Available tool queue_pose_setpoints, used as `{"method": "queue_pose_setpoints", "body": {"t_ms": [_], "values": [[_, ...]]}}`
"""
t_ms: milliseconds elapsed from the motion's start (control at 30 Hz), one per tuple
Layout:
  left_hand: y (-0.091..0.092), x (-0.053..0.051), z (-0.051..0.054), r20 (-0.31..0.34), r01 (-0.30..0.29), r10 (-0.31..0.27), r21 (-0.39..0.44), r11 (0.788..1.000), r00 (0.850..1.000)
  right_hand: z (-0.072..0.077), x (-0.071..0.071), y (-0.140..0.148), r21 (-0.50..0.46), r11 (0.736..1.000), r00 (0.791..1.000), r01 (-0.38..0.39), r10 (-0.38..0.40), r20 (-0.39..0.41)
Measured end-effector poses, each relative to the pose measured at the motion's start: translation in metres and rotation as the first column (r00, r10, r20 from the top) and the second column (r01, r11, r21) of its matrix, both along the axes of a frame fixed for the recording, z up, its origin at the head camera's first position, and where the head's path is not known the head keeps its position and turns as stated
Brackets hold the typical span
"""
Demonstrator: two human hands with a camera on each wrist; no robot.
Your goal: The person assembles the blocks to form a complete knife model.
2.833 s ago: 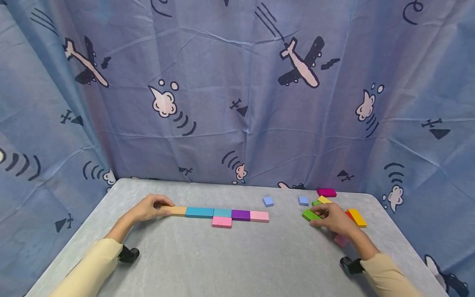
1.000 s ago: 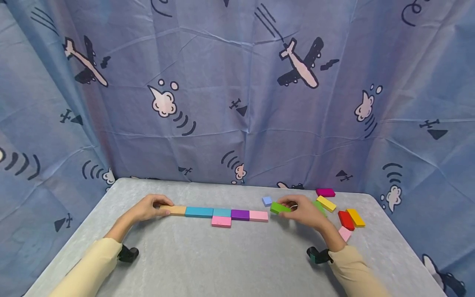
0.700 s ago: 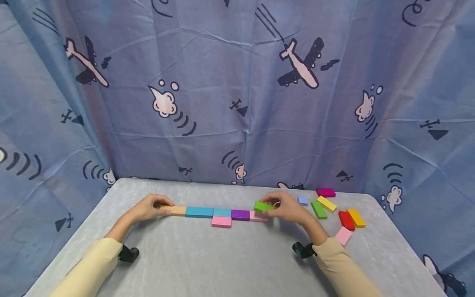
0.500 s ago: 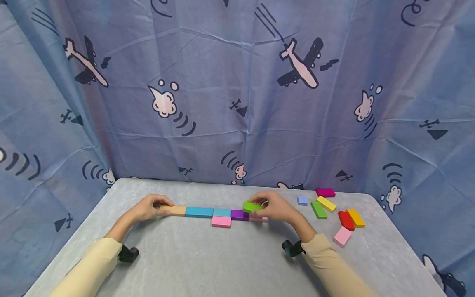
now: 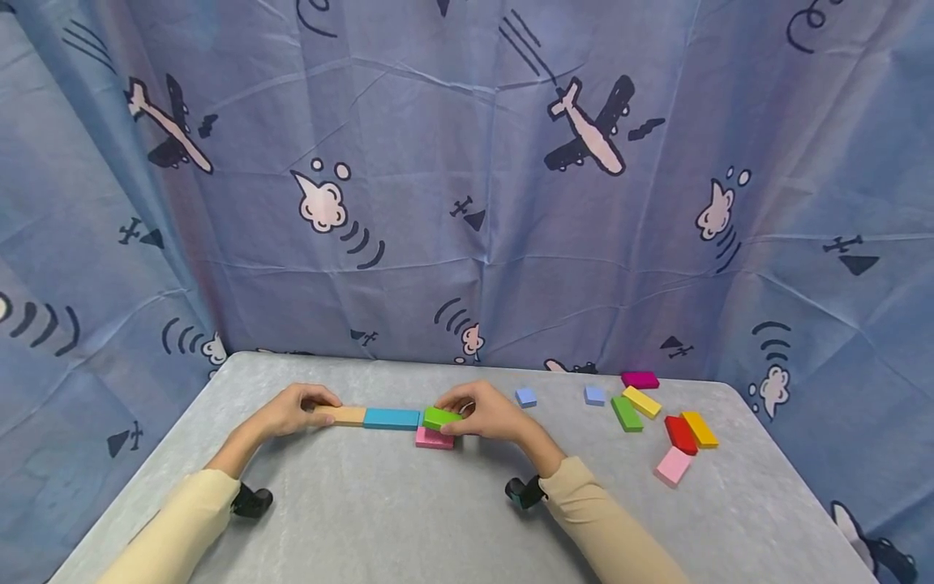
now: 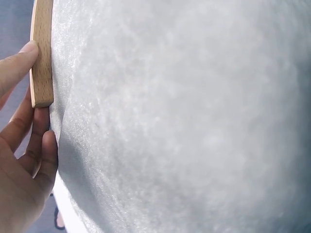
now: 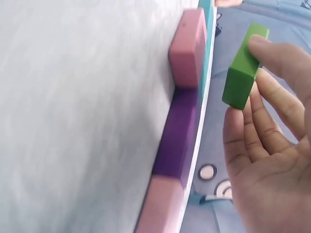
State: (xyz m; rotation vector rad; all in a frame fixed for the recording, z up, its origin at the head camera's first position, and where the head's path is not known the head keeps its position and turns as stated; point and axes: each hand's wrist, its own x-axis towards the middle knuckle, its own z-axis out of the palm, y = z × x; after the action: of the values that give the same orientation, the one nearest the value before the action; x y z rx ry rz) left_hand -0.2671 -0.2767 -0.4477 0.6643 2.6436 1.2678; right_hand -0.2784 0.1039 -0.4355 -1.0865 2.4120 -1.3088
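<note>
Sleeves [image 5: 171, 527] at left and right ran off the bottom of the head view, so neither arm showed whole. The right hand [image 5: 487, 414] pinched a green block [image 5: 442, 418] between thumb and fingertips, raised over the middle of the table [image 5: 365, 519]. From the head, that block covered nearly all of the teal block [image 7: 209, 24] and overlapped the far edge of the pink block [image 5: 434, 440], which lay against the near side of the row. The right hand hid the purple block [image 7: 176, 131] and pale block [image 7: 160, 206]; the right wrist view showed both, the pale one cut off at the bottom and the teal only a narrow strip.

The left hand [image 5: 292, 410] held the left end of the wood block [image 5: 349, 416], thumb on one side and a finger behind, its tip hidden. The block's upper end was cut off in the left wrist view. To its right lay the blue block [image 5: 392, 419].

Farther right were two small squares [image 5: 525, 397], a magenta block [image 5: 640, 380], a red block [image 5: 681, 435] beside an orange block [image 5: 699, 430], and a loose pink block [image 5: 672, 467]. Whether the yellow block [image 5: 642, 401] touched the second green block [image 5: 627, 414] was hard to make out.
</note>
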Motion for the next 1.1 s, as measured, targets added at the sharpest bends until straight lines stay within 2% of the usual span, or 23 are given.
{"method": "queue_pose_setpoints", "body": {"t_ms": [300, 567, 767, 1100], "values": [[-0.002, -0.003, -0.002, -0.004, -0.005, 0.005, -0.018, 1.0, 1.0, 0.003, 0.003, -0.03, -0.028, 0.999, 0.999, -0.024, 0.025, 0.022], [-0.002, -0.002, -0.002, -0.027, 0.008, -0.008, -0.011, 1.0, 1.0, -0.002, 0.005, -0.052, -0.018, 1.0, 0.999, -0.004, 0.005, 0.037], [-0.002, -0.002, -0.002, -0.005, 0.001, -0.001, -0.006, 1.0, 1.0, -0.002, 0.006, -0.061, 0.006, 1.0, 0.998, 0.024, -0.024, 0.052], [-0.003, -0.003, -0.003, -0.009, 0.005, -0.005, -0.008, 1.0, 1.0, -0.007, 0.003, -0.069, 0.018, 0.999, 0.998, 0.03, -0.031, 0.054]]}}
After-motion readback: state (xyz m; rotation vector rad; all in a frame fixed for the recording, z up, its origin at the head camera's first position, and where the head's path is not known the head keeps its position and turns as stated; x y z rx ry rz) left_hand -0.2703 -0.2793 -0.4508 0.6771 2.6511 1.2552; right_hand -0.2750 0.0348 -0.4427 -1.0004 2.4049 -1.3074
